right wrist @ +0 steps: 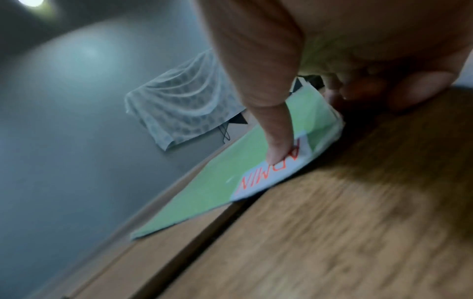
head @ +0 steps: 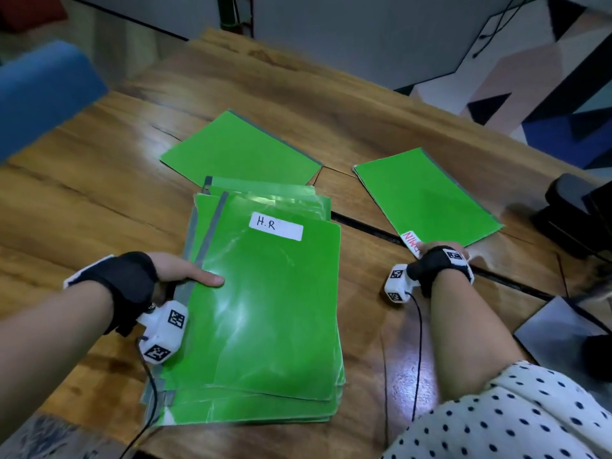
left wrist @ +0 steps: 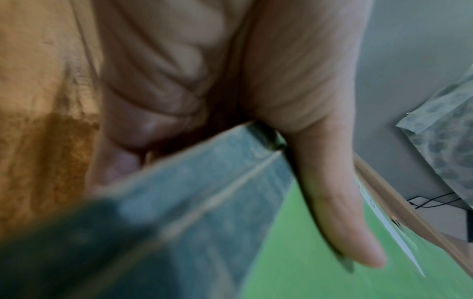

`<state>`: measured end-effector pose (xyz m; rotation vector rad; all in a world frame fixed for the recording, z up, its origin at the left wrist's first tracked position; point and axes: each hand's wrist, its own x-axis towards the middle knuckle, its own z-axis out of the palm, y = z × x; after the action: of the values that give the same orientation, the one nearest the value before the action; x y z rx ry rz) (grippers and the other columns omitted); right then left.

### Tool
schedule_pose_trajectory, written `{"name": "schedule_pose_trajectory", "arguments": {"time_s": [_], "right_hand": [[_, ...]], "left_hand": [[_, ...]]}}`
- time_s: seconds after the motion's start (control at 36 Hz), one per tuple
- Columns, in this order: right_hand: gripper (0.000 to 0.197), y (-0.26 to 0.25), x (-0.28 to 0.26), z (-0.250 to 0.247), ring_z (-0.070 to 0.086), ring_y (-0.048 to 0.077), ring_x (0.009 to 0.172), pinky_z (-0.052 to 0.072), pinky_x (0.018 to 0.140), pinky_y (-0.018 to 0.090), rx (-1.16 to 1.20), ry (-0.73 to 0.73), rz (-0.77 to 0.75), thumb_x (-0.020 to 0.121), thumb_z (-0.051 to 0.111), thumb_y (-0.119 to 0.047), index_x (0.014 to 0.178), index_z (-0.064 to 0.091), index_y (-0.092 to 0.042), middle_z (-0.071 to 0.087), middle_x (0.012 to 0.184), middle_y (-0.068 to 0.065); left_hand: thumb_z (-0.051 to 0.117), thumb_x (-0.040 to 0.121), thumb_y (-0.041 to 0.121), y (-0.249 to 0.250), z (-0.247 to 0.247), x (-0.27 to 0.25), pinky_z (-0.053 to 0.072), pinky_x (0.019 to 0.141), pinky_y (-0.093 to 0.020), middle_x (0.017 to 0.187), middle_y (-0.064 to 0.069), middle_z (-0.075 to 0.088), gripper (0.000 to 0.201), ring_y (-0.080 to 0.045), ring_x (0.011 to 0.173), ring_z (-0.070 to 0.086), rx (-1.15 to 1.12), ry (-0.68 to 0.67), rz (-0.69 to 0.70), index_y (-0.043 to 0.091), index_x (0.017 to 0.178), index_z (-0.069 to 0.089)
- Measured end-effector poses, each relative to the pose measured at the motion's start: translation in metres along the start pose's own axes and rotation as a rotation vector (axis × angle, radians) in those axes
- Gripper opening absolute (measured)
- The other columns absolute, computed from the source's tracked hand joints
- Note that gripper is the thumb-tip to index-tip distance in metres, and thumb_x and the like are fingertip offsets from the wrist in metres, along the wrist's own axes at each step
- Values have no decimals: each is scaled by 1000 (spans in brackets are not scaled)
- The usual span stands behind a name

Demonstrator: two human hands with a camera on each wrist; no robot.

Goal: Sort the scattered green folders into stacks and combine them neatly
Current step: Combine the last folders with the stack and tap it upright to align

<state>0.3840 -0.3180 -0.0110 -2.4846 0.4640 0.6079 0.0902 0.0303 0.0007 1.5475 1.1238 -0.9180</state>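
A stack of several green folders [head: 265, 309] lies in the middle of the wooden table [head: 99, 193], the top one labelled "H.R" [head: 276, 225]. My left hand [head: 185, 274] grips the stack's grey left spine [left wrist: 204, 192], thumb [left wrist: 358, 242] flat on top and fingers curled under the edge. To the right lies a single green folder [head: 427, 197] with a red "ADMIN" label [right wrist: 268, 172]. My right hand [head: 440, 256] pinches its near corner, thumb [right wrist: 276, 149] on the label and fingers tucked at the corner's underside. A third green folder [head: 238, 150] lies flat behind the stack.
A dark slot [head: 364, 226] runs across the table between the stack and the ADMIN folder. A black device [head: 576, 213] sits at the right edge, with a grey sheet [head: 556, 329] nearer me. A blue chair [head: 43, 94] stands at the far left.
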Motion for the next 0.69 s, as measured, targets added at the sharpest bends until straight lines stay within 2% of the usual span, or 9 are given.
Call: {"name": "schedule_pose_trajectory", "arguments": {"time_s": [0.06, 0.11, 0.25, 0.31, 0.39, 0.44, 0.53, 0.61, 0.69], "right_hand": [[83, -5, -11, 0, 61, 26, 106, 48, 81, 25, 48, -62, -43, 51, 69, -25, 132, 51, -26, 56, 124, 10], [83, -9, -21, 2, 57, 27, 117, 48, 90, 30, 198, -38, -63, 61, 73, -21, 140, 45, -19, 46, 140, 10], [37, -37, -44, 6, 56, 27, 116, 45, 88, 31, 573, 198, -86, 91, 60, -17, 124, 53, -3, 57, 127, 10], [16, -48, -56, 7, 59, 27, 112, 50, 78, 28, 630, 222, -161, 91, 59, -16, 107, 54, -15, 55, 117, 6], [33, -64, -71, 3, 60, 20, 99, 50, 76, 23, 662, 242, -297, 93, 57, -15, 124, 50, -6, 51, 114, 7], [10, -79, -81, -2, 60, 18, 87, 48, 63, 19, 644, 259, -368, 94, 55, -16, 102, 51, -12, 51, 99, 5], [31, -99, -88, -1, 56, 15, 72, 44, 59, 22, 663, 270, -440, 93, 55, -17, 71, 32, -17, 47, 82, 4], [26, -119, -100, 10, 56, 16, 70, 46, 57, 21, 700, 203, -457, 91, 55, -11, 71, 40, -17, 49, 72, -3], [2, -133, -121, 28, 58, 17, 78, 46, 55, 14, 686, 91, -394, 93, 55, -14, 92, 56, -14, 54, 80, 0]], "left_hand": [[93, 32, 46, 0, 0, 0, 37, 107, -52, 150, -20, 32, 141, -41, 129, 41, -5, 18, 5, 7, 148, 23], [94, 23, 46, -1, 0, 0, 35, 108, -50, 152, -20, 27, 150, -41, 132, 37, -16, 35, 17, 6, 149, 21], [78, 72, 33, 4, 14, -17, 33, 106, -43, 155, -18, 23, 99, -36, 138, 30, -54, 73, 60, 1, 148, 24], [77, 69, 38, 2, 16, -23, 31, 112, -45, 155, -17, 23, 100, -35, 138, 32, -74, 94, 63, 3, 147, 26], [85, 50, 51, -6, 18, -27, 36, 108, -44, 151, -18, 33, 119, -36, 133, 39, -99, 85, 82, 3, 145, 32], [84, 54, 51, -11, 19, -26, 37, 107, -43, 148, -19, 37, 114, -36, 131, 41, -132, 87, 95, 2, 144, 33], [83, 58, 49, -22, 14, -15, 39, 106, -46, 142, -19, 45, 106, -37, 125, 47, -161, 86, 92, -1, 141, 38], [91, 48, 43, -31, 8, -19, 50, 81, -38, 115, -21, 62, 96, -35, 100, 60, -239, 63, 24, -5, 120, 49], [80, 72, 32, -34, 2, -42, 40, 58, -29, 80, -14, 66, 64, -25, 63, 62, -287, 132, 26, -1, 116, 47]]}}
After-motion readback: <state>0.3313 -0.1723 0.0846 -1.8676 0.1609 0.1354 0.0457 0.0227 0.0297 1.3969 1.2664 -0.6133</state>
